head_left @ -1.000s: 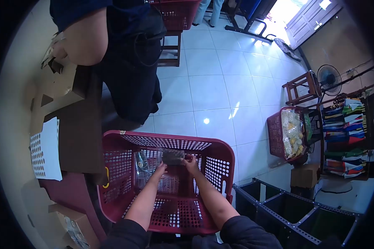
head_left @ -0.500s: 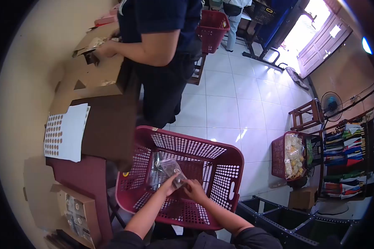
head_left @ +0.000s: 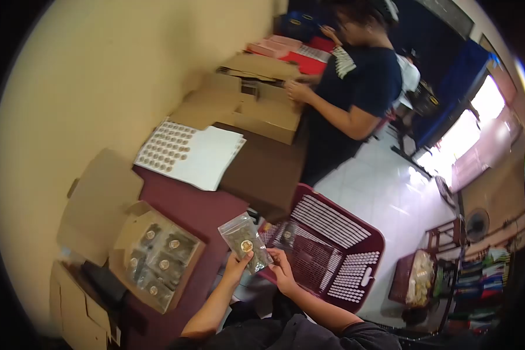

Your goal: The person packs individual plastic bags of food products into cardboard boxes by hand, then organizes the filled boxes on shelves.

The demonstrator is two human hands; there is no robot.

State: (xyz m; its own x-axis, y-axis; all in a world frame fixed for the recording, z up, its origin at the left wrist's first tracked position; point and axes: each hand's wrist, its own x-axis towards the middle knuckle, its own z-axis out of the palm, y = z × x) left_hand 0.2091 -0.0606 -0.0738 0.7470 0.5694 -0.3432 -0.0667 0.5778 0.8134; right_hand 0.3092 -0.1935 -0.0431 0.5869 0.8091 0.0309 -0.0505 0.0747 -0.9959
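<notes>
A clear zip-seal plastic pouch (head_left: 237,233) with dark contents and a round sticker is held up in front of me. My left hand (head_left: 237,269) grips its lower left part, thumb near the sticker. On the other side, the fingers of my right hand (head_left: 282,274) are closed on the lower right edge. Beneath and beyond my hands stands a maroon plastic basket (head_left: 347,230), with another pouch (head_left: 287,235) inside. To the left, an open cardboard box (head_left: 188,279) contains several similar stickered pouches (head_left: 164,265).
Sticker sheets (head_left: 207,160) lie on the cloth-covered table (head_left: 262,175). Behind them is a larger open carton (head_left: 268,119), where a co-worker (head_left: 356,87) stands handling something. A filled basket (head_left: 417,280) and a fan (head_left: 477,224) are at the right.
My view has swung left toward the table and the box of pouches. Both hands have lifted the pouch out of the basket, up beside its left rim.
</notes>
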